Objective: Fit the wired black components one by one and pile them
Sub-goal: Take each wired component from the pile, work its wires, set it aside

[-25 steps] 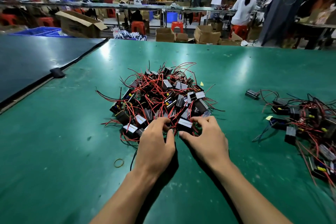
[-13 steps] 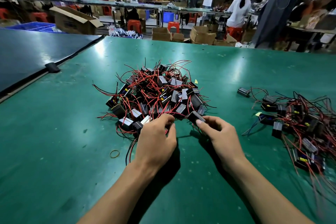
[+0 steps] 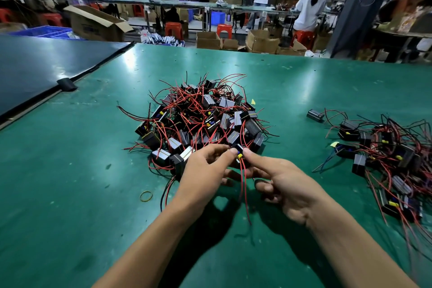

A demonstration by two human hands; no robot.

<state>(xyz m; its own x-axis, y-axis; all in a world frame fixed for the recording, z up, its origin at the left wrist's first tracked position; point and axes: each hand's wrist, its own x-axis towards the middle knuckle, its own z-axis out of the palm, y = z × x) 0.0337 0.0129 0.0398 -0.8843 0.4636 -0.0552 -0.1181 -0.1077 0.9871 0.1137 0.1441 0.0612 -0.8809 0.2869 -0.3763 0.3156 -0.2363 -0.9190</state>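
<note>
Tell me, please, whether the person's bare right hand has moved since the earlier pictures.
Yes. Against the tangled pile of red-wired black components, the right hand has drawn rightward and back toward the person.

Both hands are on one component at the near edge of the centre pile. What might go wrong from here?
The component, pinched only at fingertips by the left hand and right hand, may slip. Its hanging red wires may snag the centre pile and drag neighbours along.
</note>
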